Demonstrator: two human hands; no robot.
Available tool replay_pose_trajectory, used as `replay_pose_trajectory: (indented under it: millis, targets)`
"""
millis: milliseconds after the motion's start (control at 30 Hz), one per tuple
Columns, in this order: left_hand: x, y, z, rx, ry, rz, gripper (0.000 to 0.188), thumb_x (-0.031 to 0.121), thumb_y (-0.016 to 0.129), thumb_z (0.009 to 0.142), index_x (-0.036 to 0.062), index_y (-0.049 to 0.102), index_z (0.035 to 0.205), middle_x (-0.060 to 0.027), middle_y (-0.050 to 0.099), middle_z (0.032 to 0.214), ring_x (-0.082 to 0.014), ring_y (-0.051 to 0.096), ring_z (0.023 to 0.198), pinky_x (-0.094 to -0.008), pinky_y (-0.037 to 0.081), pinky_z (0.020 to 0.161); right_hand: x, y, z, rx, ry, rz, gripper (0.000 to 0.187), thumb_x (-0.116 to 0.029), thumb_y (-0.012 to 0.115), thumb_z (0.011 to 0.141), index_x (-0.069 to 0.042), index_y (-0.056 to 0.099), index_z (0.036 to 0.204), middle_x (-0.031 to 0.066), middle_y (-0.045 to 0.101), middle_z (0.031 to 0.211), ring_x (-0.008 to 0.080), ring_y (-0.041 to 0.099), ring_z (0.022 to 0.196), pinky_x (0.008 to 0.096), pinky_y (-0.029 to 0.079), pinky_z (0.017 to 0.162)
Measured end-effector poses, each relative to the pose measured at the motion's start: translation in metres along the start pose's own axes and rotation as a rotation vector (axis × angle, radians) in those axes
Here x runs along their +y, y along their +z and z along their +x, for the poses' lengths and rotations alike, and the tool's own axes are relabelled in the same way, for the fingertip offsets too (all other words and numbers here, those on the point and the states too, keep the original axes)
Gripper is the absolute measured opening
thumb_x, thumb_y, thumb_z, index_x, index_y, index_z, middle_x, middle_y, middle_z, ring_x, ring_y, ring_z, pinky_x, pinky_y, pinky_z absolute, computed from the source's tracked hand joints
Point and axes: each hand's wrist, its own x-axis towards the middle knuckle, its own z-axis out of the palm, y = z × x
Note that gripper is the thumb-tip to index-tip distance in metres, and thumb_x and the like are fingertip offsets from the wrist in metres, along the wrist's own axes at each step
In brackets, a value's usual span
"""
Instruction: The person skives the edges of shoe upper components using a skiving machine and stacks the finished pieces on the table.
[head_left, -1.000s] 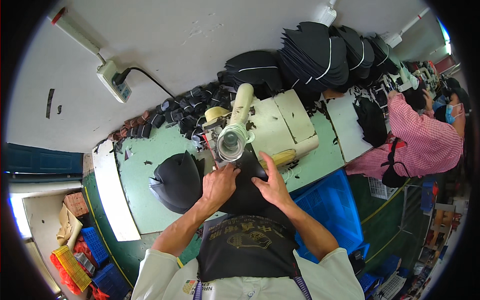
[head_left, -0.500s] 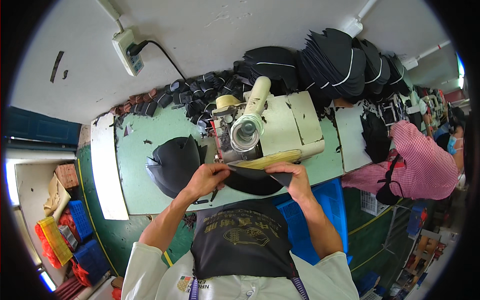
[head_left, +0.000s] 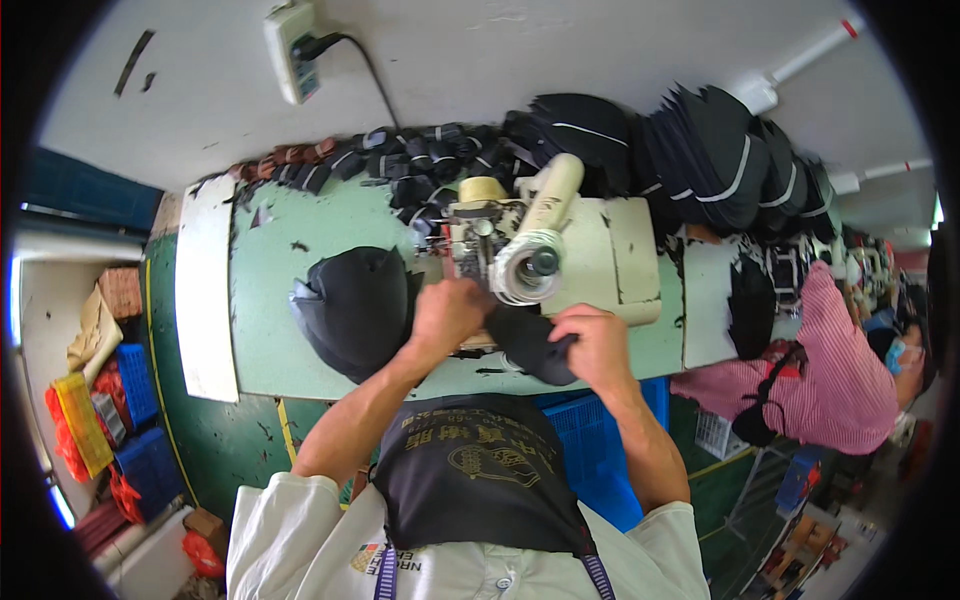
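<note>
A curved, flat black piece of sheet material [head_left: 532,345] lies against the front of a cream sewing-type machine [head_left: 625,250]. My right hand [head_left: 597,342] is closed on its right end, thumb and fingers pinching the edge. At its left end, my left hand [head_left: 447,318] is closed beside the machine's working head, the fingertips somewhat blurred and partly hidden. Left of that hand rests a pile of similar black pieces [head_left: 352,312] on the green tabletop [head_left: 270,340]. The machine's tilted cream tube [head_left: 558,185] rises above the work, with whitish coils round its lower end.
Banded stacks of black pieces [head_left: 705,160] line the wall at the back right, and small dark bundles [head_left: 380,160] the back left. A blue crate [head_left: 600,450] stands below the table edge. To the right sits a person in a checked pink top [head_left: 835,360].
Both hands have carried the black piece from the table's front edge up against the machine, the left hand nearer its working head. The whole view has also shifted slightly.
</note>
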Motion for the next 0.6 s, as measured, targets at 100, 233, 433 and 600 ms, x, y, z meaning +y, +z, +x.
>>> replay_pose_trajectory:
  millis: [100,233,433,600]
  targets:
    - [-0.003,0.015,-0.011,0.068,-0.06,-0.163,0.013,0.013,0.076,0.087,0.0005,0.073,0.09,-0.0099,0.072,0.067,-0.0164,0.074,0.063,-0.0339,0.057,0.06,0.008,-0.026,-0.003,0.114,0.05,0.121,0.031,0.012,0.06,0.064,-0.004,0.078,0.083,0.013,0.075,0.088,0.0271,0.073,0.084,0.0322,0.056,0.077]
    - [-0.04,-0.013,-0.024,0.228,0.114,-0.28,0.012,0.01,0.072,0.092,-0.0008,0.074,0.098,-0.012,0.073,0.078,-0.0113,0.071,0.067,-0.0318,0.056,0.061,-0.021,-0.074,-0.019,0.228,0.056,0.144,0.029,0.01,0.061,0.067,-0.002,0.078,0.087,0.0131,0.076,0.092,0.0284,0.073,0.094,0.0357,0.055,0.089]
    - [-0.129,-0.102,0.005,0.33,0.055,0.608,0.078,0.023,0.082,0.081,0.0017,0.047,0.147,-0.0172,0.053,0.145,-0.0386,0.049,0.131,-0.047,0.039,0.111,0.027,-0.051,-0.028,0.377,-0.096,-0.257,0.038,0.012,0.057,0.071,-0.005,0.076,0.1,0.0122,0.072,0.114,0.0371,0.063,0.118,0.0537,0.043,0.112]
    - [-0.137,-0.122,-0.006,0.398,0.229,0.55,0.06,0.016,0.086,0.073,0.0023,0.056,0.123,-0.0155,0.059,0.129,-0.0394,0.05,0.125,-0.0502,0.04,0.103,-0.002,0.015,-0.042,0.488,-0.157,-0.057,0.03,0.013,0.059,0.071,-0.004,0.075,0.09,0.0118,0.072,0.105,0.0345,0.066,0.107,0.0466,0.052,0.096]
